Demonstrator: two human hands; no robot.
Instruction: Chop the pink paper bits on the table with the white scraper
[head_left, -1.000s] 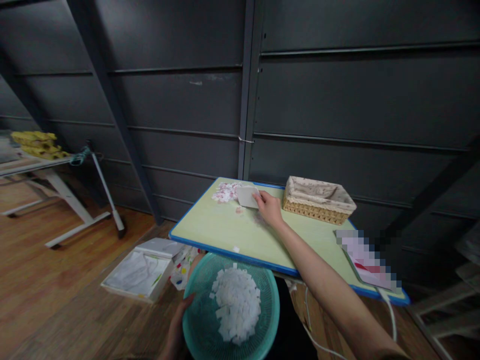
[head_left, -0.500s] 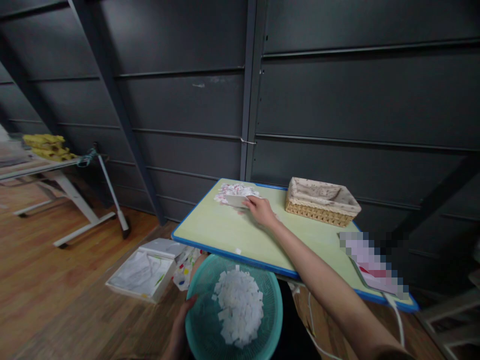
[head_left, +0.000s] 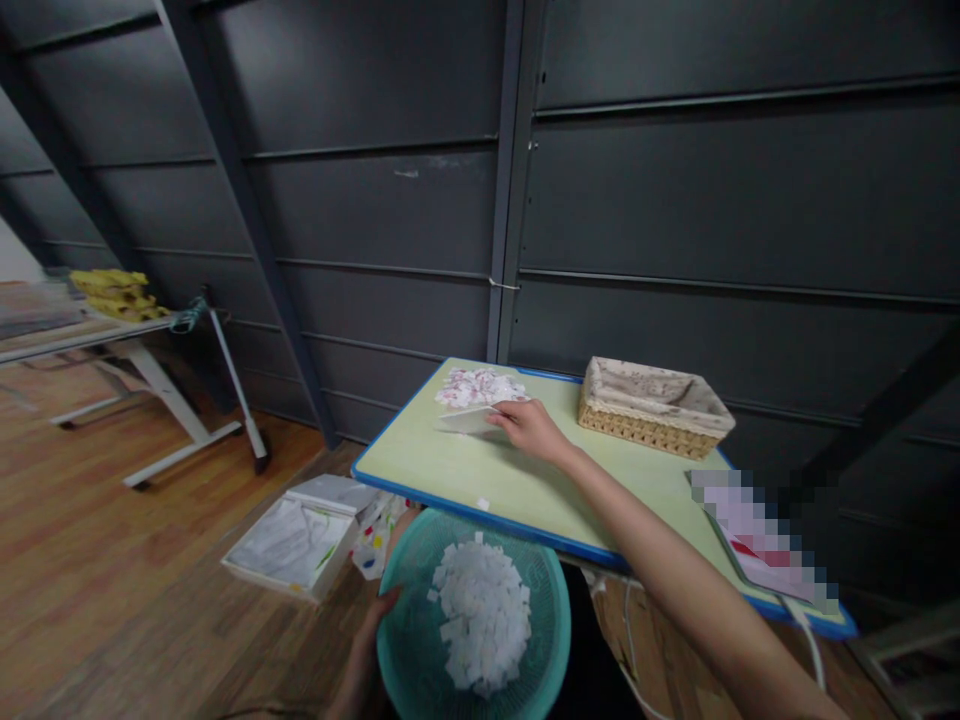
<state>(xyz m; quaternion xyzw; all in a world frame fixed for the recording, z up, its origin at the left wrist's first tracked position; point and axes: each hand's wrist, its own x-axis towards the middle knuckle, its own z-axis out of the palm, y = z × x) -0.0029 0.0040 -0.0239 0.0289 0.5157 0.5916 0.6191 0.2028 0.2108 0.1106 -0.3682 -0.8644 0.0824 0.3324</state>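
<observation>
My right hand (head_left: 531, 428) pinches a thin white card-like plate (head_left: 463, 420) by its right end, over the pale yellow-green tabletop (head_left: 420, 455). Just beyond the plate lies a pile of small white and pinkish pieces (head_left: 480, 386). Near me, my left hand (head_left: 369, 630) is closed on the left rim of a teal plastic colander (head_left: 405, 650), the thumb over the edge and the other fingers hidden. A heap of small white square pieces (head_left: 484, 615) fills the colander's middle. One white piece (head_left: 483, 504) sits near the table's front edge.
A cloth-lined woven basket (head_left: 649, 430) stands at the table's back right. A tablet-like device (head_left: 757, 545), partly blurred out, has a white cable. On the floor at left are a white box (head_left: 289, 550) and a bag with coloured spots (head_left: 375, 540). A dark panelled wall rises behind.
The white plate has come slightly back towards me and left, off the near edge of the pile. My left hand keeps its hold on the colander. The whole view has shifted slightly.
</observation>
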